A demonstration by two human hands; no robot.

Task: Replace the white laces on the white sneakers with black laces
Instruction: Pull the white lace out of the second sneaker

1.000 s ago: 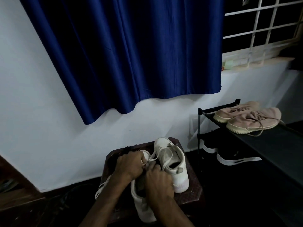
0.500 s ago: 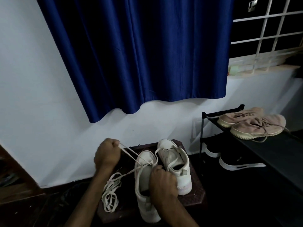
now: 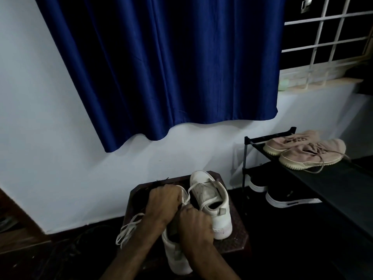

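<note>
Two white sneakers stand side by side on a dark brown stool [image 3: 238, 242]. The right sneaker [image 3: 212, 201] still carries its white lace across the tongue. My left hand [image 3: 161, 203] is closed over the front of the left sneaker [image 3: 175, 257], pinching its white lace near the eyelets. My right hand [image 3: 194, 225] grips that sneaker's opening and holds it steady. Pulled-out white lace [image 3: 129, 229] hangs in loops off the stool's left side. A dark frayed lace end [image 3: 159, 181] shows behind my left hand.
A black shoe rack [image 3: 302, 178] stands to the right, with a pair of beige sneakers [image 3: 306, 151] on top and black sneakers [image 3: 282, 194] below. A blue curtain [image 3: 161, 67] hangs on the white wall behind. A barred window [image 3: 327, 41] is upper right. The floor is dark.
My left hand, which had pulled the white lace up and out to the left, has come back down onto the left sneaker's front. My right hand stays on the sneaker.
</note>
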